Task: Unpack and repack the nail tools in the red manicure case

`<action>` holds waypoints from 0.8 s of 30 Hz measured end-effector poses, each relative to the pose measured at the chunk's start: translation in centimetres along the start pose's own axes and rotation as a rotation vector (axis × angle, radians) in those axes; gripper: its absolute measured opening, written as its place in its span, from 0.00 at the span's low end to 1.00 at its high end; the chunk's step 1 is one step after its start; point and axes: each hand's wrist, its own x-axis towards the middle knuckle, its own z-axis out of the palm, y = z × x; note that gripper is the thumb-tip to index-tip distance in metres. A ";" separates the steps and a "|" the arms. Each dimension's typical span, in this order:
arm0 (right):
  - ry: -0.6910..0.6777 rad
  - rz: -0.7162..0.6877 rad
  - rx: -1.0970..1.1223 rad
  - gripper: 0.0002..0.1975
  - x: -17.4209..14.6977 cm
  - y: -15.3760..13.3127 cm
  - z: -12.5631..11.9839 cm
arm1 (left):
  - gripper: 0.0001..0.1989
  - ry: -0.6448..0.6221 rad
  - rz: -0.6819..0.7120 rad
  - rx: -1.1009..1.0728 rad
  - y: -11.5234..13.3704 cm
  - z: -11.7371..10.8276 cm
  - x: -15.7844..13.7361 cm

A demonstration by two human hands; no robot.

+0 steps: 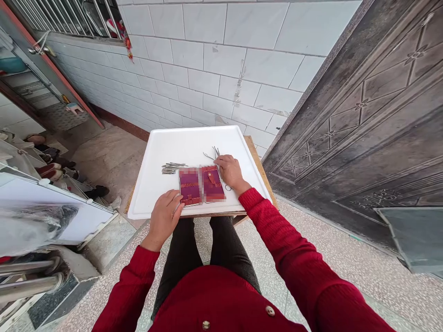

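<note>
An opened manicure case (190,190) lies flat near the front edge of a white tabletop (152,147). Its inside is purple with red-brown trim and rows of elastic loops; parts are blurred. My left hand (164,216) is at the case's left edge, fingers curled with the thumb against it. My right hand (230,171) reaches over the upper right corner, fingers bent together; whatever is under the fingertips is hidden. Thin metal tools (211,153) stick out just beyond those fingertips. Beside that palm shows a small ring handle (228,187). Several slim metal tools (173,165) lie piled behind the case, with what looks like nail clippers (168,171).
The white top rests on a wooden stand (254,152). Behind it is a tiled wall (204,69); a dark carved door (346,133) stands on the right. At left are a white rack (86,212) and shoes (51,170) near a doorway.
</note>
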 end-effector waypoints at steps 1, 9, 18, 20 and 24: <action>0.005 0.002 0.000 0.23 0.0 0.0 0.0 | 0.14 -0.004 -0.003 -0.003 -0.2 0.0 -0.1; 0.023 0.016 0.013 0.23 -0.2 0.1 0.2 | 0.14 0.055 -0.028 0.039 -0.1 1.0 -0.9; 0.058 -0.012 0.045 0.24 -0.3 0.7 0.9 | 0.15 0.074 -0.030 0.029 -0.2 1.5 -1.4; 0.073 -0.023 0.058 0.24 -0.4 0.9 1.0 | 0.15 0.083 -0.025 0.036 -0.1 1.5 -1.4; 0.161 -0.055 0.074 0.23 -0.4 1.1 0.5 | 0.15 0.113 -0.001 0.065 0.2 1.5 -1.3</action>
